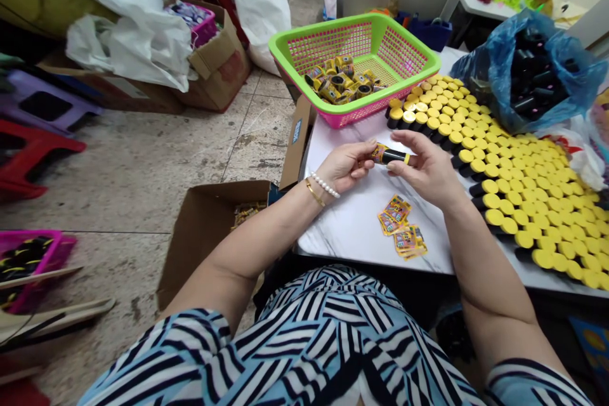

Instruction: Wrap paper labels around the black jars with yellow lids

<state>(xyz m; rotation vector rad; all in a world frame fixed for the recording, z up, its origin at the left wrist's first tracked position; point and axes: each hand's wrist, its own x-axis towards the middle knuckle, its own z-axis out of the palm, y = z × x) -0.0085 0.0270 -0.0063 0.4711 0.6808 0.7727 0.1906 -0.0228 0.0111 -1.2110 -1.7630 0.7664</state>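
Marble-top table (352, 228) | black tube (391, 155) | pinched between left hand (345, 165), right hand (423, 168)

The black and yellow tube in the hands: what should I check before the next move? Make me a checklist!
1. Black plastic tube with yellow end held by left hand and right hand: ok.
2. Its printed label sitting straight: cannot tell, fingers hide part.
3. Yellow-capped black tubes in tidy rows: ok.
4. Green-and-pink plastic basket holding labelled tubes, near the hands: ok.
5. Small yellow printed packets on white marble table: ok, beside the hands.
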